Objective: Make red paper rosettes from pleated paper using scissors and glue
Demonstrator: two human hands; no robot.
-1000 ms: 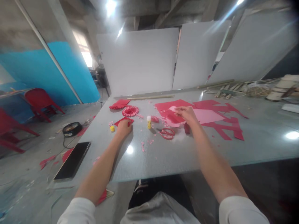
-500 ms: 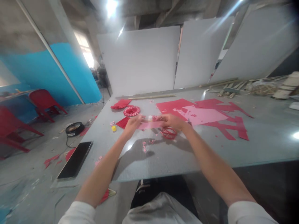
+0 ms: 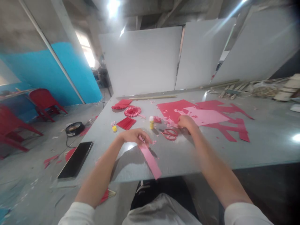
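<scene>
My left hand is closed on the upper end of a long pink paper strip, which slants down across the grey table to its near edge. My right hand rests on the edge of a red paper sheet, close to a pale pink sheet. Red-handled scissors lie just left of that hand. A glue stick stands upright beyond them. Further left are a red paper rosette, a pleated red paper strip and a yellow cap.
A black phone lies off the table's left side, near a round black object and red scraps on the floor. Red plastic chairs stand at left. White boards rise behind the table, with bundled sticks at back right.
The pink strip has dropped toward the near edge, now in my left hand only. My right hand has let go and moved back onto the red paper. The glue stick is uncovered.
</scene>
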